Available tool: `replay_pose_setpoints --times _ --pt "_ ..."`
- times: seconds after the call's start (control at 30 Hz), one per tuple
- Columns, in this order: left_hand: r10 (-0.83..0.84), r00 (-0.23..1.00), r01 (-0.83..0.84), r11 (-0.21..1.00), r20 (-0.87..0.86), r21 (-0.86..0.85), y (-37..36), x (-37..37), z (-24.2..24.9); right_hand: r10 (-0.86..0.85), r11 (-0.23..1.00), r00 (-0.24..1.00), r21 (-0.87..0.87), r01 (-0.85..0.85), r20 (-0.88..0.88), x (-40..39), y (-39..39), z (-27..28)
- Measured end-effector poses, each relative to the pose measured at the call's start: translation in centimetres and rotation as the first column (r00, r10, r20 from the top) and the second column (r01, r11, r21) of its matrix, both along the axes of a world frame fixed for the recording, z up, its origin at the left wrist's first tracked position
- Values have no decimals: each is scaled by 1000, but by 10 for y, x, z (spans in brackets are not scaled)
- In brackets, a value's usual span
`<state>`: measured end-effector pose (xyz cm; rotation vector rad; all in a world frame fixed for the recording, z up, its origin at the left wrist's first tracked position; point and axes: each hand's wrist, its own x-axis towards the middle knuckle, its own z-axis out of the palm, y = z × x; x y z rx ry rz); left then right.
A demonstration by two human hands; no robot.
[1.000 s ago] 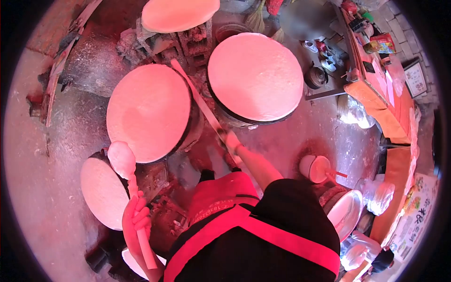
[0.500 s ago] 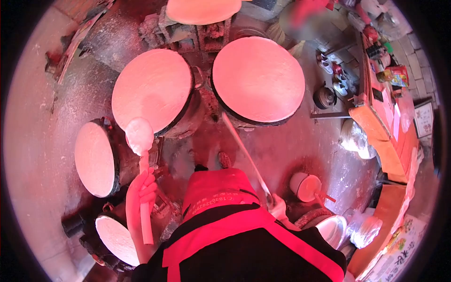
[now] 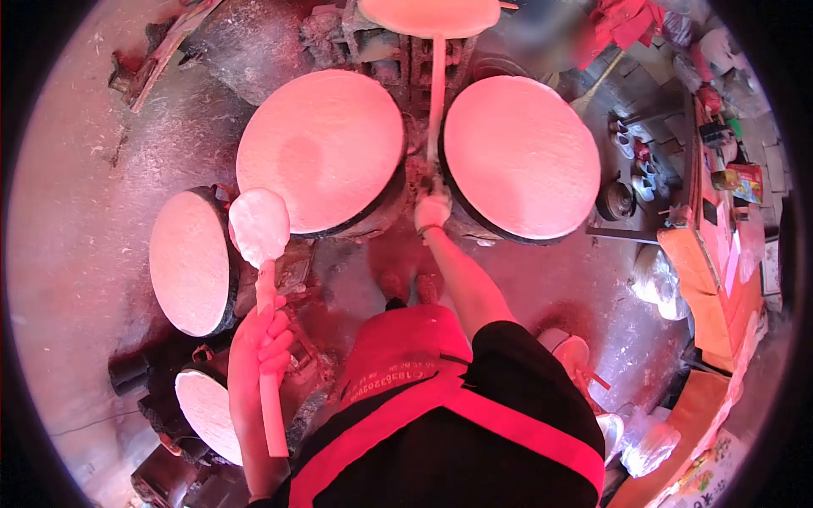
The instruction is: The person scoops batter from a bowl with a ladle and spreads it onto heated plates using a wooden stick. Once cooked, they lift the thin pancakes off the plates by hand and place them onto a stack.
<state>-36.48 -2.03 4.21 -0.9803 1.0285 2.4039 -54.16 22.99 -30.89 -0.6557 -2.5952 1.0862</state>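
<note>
My left hand [image 3: 269, 340] is wrapped round the handle of a paddle [image 3: 259, 229], whose round head is coated in pale batter or dough and overlaps the lower left edge of a large round griddle [image 3: 322, 144]. That griddle bears a pale, spread layer. My right hand [image 3: 433, 210] is closed on a long stick [image 3: 438, 93] between this griddle and a second covered griddle [image 3: 521, 157]. The stick points away from me, its far end at the rim of a round pale surface [image 3: 432, 13] at the top.
Two smaller round griddles [image 3: 190, 262] [image 3: 208, 415] stand at the left. A bucket [image 3: 563, 349] and plastic bags [image 3: 650, 449] sit at lower right. An orange-sided table [image 3: 699, 288] runs along the right, near shoes [image 3: 644, 186] and a kettle [image 3: 616, 201].
My right hand has moved forward from beside my body to between the two large griddles, and the stick now points away from me. My left hand still holds the paddle. The view has shifted.
</note>
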Motion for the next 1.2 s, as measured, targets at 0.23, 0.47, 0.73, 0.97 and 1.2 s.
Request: replay_pose_setpoints --times 0.23,0.47,0.73,0.97,1.2 --pt "-83 996 84 996 21 -30 -14 -27 -8 163 981 955 -142 -130 247 129 43 -26" --pt "-255 967 255 967 -1 22 -18 -70 -27 13 1000 400 -23 20 917 476 151 4" --pt "-554 830 542 830 -70 -133 44 -97 -6 -697 717 552 426 552 457 560 261 56" --pt "-462 885 462 849 -67 257 122 -128 -4 -216 947 971 265 183 102 148 412 133" --pt "-207 978 196 960 35 198 200 -109 17 373 791 900 429 -436 227 -152 416 185"
